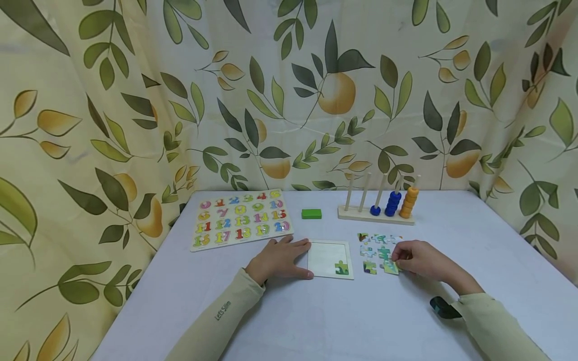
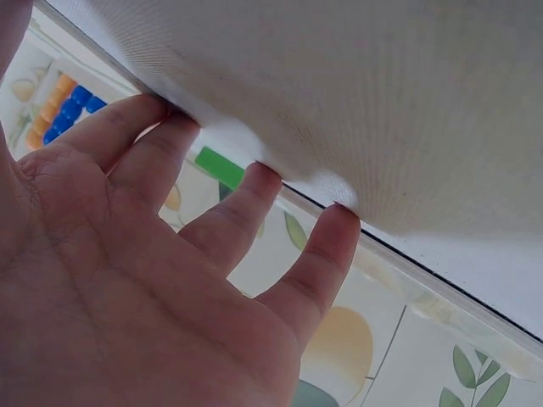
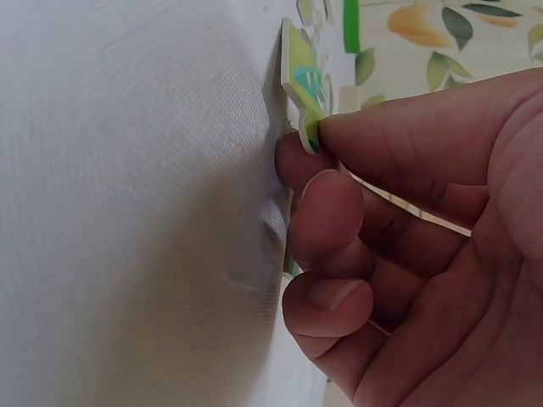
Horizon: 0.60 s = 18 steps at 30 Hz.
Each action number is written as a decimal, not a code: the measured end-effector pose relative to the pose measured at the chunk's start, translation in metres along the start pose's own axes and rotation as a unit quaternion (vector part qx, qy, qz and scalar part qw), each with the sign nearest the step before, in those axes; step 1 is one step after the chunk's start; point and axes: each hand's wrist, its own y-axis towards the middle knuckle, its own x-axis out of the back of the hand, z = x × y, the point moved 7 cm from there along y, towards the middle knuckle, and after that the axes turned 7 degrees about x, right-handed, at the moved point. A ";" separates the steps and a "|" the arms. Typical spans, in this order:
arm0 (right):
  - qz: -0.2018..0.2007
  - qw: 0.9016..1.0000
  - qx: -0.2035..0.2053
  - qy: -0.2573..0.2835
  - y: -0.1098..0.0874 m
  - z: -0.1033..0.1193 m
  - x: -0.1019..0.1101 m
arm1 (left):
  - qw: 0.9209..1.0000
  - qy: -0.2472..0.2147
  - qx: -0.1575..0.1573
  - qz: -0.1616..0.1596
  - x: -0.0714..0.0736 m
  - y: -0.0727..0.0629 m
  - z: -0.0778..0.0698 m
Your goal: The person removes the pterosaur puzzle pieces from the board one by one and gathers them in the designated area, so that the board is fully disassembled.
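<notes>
My left hand (image 1: 280,258) rests on the table with its fingers spread, thumb and fingertips along the left edge of a white puzzle tray (image 1: 322,254). One green puzzle piece (image 1: 341,267) lies in the tray's lower right corner. To the right of the tray, my right hand (image 1: 423,261) pinches a yellow-green jigsaw piece (image 3: 299,72) between thumb and index finger, close over the table. Its other fingers are curled in the right wrist view. Several loose puzzle pieces (image 1: 368,251) lie in rough rows beside that hand, some partly hidden by it.
A number board (image 1: 241,220) with coloured numerals lies at the back left. Next to it is a green block (image 1: 311,214). An abacus stand (image 1: 356,214) with blue and orange beads stands at the back right. A patterned curtain (image 1: 307,135) hangs behind the table.
</notes>
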 end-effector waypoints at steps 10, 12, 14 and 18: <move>0.003 0.999 0.027 -0.022 0.001 0.008 0.000 | 1.000 -0.004 0.001 -0.002 0.003 -0.001 0.000; 0.003 0.999 0.027 -0.026 0.001 0.008 -0.001 | 1.000 -0.004 0.001 -0.002 0.003 -0.001 0.000; 0.004 0.999 0.030 -0.032 0.002 0.009 -0.001 | 1.000 -0.005 0.000 -0.001 0.002 -0.001 0.000; 0.002 0.998 0.032 -0.053 0.004 0.012 -0.001 | 1.000 -0.008 0.000 0.001 0.000 -0.001 0.000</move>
